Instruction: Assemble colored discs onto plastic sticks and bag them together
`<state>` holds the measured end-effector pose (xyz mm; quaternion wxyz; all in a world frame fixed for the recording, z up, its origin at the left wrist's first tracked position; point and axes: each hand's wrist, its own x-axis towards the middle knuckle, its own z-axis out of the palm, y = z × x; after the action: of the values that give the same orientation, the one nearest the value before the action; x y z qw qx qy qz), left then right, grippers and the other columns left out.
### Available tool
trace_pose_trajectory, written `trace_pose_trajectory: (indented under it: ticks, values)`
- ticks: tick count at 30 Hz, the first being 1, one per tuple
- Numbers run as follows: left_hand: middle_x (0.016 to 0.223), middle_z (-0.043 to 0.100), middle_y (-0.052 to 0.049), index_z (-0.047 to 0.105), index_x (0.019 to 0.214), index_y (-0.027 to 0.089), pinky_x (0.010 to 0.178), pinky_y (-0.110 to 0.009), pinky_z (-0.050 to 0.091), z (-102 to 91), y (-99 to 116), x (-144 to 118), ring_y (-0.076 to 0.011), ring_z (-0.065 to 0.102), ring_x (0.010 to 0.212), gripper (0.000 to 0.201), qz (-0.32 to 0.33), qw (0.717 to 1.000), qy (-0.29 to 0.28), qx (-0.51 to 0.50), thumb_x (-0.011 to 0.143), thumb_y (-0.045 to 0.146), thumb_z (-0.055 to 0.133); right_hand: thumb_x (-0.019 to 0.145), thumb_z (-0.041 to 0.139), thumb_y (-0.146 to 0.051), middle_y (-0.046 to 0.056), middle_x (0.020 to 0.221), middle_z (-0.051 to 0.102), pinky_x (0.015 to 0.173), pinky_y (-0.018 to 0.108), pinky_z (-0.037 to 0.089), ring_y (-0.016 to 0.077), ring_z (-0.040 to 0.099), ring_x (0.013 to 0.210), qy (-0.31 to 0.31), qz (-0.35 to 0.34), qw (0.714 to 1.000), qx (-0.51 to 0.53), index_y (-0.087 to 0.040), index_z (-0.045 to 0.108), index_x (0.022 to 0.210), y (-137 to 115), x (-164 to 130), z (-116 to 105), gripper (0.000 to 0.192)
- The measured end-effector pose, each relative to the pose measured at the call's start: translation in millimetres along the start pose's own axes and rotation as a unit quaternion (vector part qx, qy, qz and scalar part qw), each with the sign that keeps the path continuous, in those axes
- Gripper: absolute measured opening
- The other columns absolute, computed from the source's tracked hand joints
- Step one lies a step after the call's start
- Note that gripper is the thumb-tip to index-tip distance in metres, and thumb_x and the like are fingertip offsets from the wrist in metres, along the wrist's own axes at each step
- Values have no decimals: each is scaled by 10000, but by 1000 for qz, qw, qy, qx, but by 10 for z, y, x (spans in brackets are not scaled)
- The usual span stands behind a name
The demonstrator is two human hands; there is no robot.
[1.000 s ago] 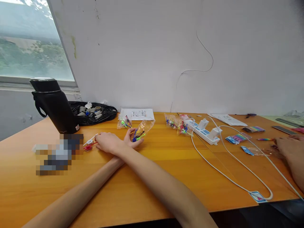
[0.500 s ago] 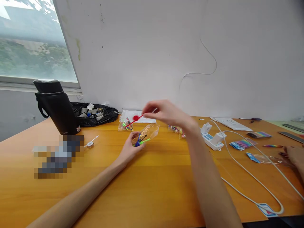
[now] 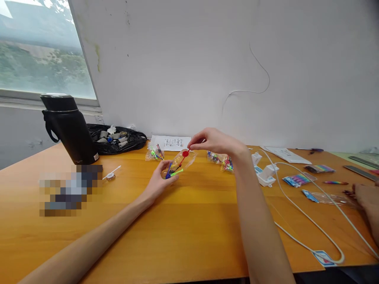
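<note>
My left hand (image 3: pixel 157 182) is wrapped round a small clear plastic bag (image 3: pixel 192 158), its mouth tilted up to the right. Inside the bag show blue, dark and bright green plastic sticks (image 3: pixel 177 172). From above, my right hand (image 3: pixel 216 141) pinches the top of a thin red plastic stick with a round disc (image 3: pixel 185 154). The stick slants down along the bag toward the left hand, its lower part among the other sticks. I cannot tell exactly how much of it is inside. What these sticks are is too small to make out.
Behind lie bagged coloured sticks (image 3: pixel 154 153), more bags (image 3: pixel 226 163) and a printed sheet (image 3: pixel 168 142). A black bottle (image 3: pixel 72 136) and black bag (image 3: pixel 137 142) stand left. Right are a power strip (image 3: pixel 265 179), white cable (image 3: pixel 308 213), pen packs (image 3: pixel 297 179) and another person's hand (image 3: pixel 367 201).
My right hand has moved slightly right and down, bringing the red stick from beyond the bag to its mouth. My left hand still holds the bag. The view has shifted slightly.
</note>
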<state>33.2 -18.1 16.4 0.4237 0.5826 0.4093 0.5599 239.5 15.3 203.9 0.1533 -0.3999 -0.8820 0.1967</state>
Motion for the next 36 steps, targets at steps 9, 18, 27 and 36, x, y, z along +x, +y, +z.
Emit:
trace_pose_trajectory:
  ticks: [9,18,27,36]
  values:
    - [1262,645,-74,593,1158,234,1080,-403,392,-2,-44,18,-274,573,1231,461,3,997,-24,-70,749,336,780,831,654,-343,50,947,771,713,245,442,168,639,863,-54,-35,997,41,-189,802,991,50,185,172,266]
    - [1316,628,-63,579,1187,238,1131,-406,352,9,-26,35,-275,532,1300,479,-8,991,-30,-127,755,287,780,806,638,-266,53,912,766,689,235,441,162,634,830,-91,-54,993,58,-170,804,936,32,315,310,231]
    - [1297,640,-82,588,1172,216,1107,-409,372,-7,-62,50,-281,546,1279,499,-17,993,-26,-118,730,311,801,798,602,-241,50,799,736,621,218,412,157,620,766,-130,20,991,-9,-155,794,839,-68,306,326,214]
    - [1291,639,-78,597,1122,214,1110,-399,365,12,-69,67,-273,544,1275,474,-36,992,-7,-120,707,282,817,907,534,-265,51,960,739,635,229,383,140,605,775,96,17,991,-87,-189,755,1028,-258,211,258,263]
